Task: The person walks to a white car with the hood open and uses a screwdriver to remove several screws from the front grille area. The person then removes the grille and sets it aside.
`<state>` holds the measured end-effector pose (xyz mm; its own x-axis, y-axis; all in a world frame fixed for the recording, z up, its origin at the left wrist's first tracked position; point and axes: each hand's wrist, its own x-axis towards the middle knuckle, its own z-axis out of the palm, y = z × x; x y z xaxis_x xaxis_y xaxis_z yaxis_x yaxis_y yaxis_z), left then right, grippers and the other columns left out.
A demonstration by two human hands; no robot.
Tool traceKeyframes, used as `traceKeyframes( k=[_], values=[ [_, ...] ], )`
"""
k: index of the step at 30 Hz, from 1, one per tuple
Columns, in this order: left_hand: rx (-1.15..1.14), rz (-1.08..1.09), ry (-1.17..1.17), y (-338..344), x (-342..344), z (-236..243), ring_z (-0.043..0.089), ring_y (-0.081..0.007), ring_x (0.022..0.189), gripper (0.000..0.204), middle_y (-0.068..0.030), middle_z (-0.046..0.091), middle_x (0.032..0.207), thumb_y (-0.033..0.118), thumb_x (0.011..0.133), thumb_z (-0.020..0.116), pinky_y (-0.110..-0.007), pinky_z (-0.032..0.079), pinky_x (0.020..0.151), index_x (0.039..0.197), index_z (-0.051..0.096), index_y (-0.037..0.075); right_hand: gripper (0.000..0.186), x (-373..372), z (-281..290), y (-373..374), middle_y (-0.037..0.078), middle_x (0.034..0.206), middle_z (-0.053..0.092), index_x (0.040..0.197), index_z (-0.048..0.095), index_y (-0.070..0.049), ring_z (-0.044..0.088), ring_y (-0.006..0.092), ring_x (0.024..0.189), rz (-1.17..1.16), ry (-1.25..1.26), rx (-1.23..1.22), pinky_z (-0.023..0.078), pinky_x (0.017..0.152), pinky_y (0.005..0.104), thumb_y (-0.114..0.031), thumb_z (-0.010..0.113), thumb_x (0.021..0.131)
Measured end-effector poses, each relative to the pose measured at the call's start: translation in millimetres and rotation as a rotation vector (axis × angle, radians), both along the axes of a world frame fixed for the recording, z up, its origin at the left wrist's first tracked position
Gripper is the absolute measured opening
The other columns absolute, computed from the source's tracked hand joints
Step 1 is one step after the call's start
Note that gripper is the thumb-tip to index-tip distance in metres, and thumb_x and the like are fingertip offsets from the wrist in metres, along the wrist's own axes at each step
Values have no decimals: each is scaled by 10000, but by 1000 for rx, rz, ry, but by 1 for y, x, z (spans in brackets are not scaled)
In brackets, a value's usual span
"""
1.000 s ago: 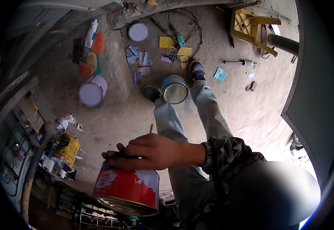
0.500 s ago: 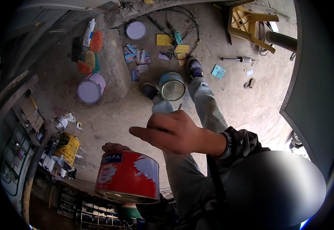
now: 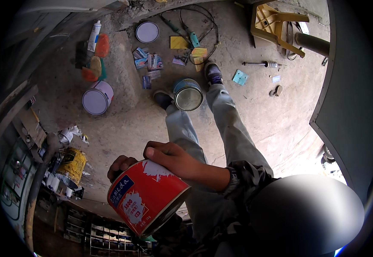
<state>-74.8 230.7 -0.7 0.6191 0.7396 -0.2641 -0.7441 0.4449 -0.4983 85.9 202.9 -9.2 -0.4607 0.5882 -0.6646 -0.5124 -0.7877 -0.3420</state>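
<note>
Fingers of the left hand curl over the far rim of a red paint can, mostly hidden behind it. The right hand lies across the can's top edge, thumb and fingers bent and pressing on it, its dark sleeve coming in from the right. The can is tilted, held up close in the near middle of the view, above the person's grey trouser legs.

Far below, between two dark shoes, stands an open blue tin. To its left lies a white-lidded pail on its side, and farther off a round white lid, a white tube, orange and green sponges, small cards and packets, and a coiled black cable. A yellow stool lies tipped at the far right, with a screwdriver near it. A crumpled yellow bag sits at the left.

Bare, dusty concrete floor covers the scene. A grey door panel fills the right side; cluttered shelves run along the left.

A blurred patch covers the near right, and the can's base is cut from view by its own body.
</note>
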Motion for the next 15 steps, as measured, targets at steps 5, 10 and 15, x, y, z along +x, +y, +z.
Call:
traceKeyframes(
  k=[5, 10, 15],
  values=[
    [22, -76, 117, -14, 5, -23, 500, -224, 1168, 271, -123, 520, 1212, 239, 975, 408, -381, 483, 966, 1103, 565, 60, 533, 14, -8, 1, 87, 840, 621, 922, 624, 16, 594, 133, 774, 35, 100, -329, 477, 697, 275, -509, 537, 902],
    [-66, -145, 18, -9, 38, -29, 505, -221, 1152, 245, -116, 529, 1158, 203, 979, 390, -397, 492, 941, 1050, 563, 45, 554, 12, -24, -17, 81, 814, 628, 984, 576, 37, 602, 122, 720, -277, 77, -611, 480, 664, 252, -502, 607, 861],
    [-59, -114, 106, -23, 40, -39, 493, -228, 1150, 218, -109, 527, 1140, 198, 969, 405, -407, 473, 948, 1013, 563, 55, 462, 18, -22, -25, 41, 761, 620, 882, 616, -6, 570, 98, 682, -338, -61, -505, 452, 620, 242, -453, 511, 934]
  ],
)
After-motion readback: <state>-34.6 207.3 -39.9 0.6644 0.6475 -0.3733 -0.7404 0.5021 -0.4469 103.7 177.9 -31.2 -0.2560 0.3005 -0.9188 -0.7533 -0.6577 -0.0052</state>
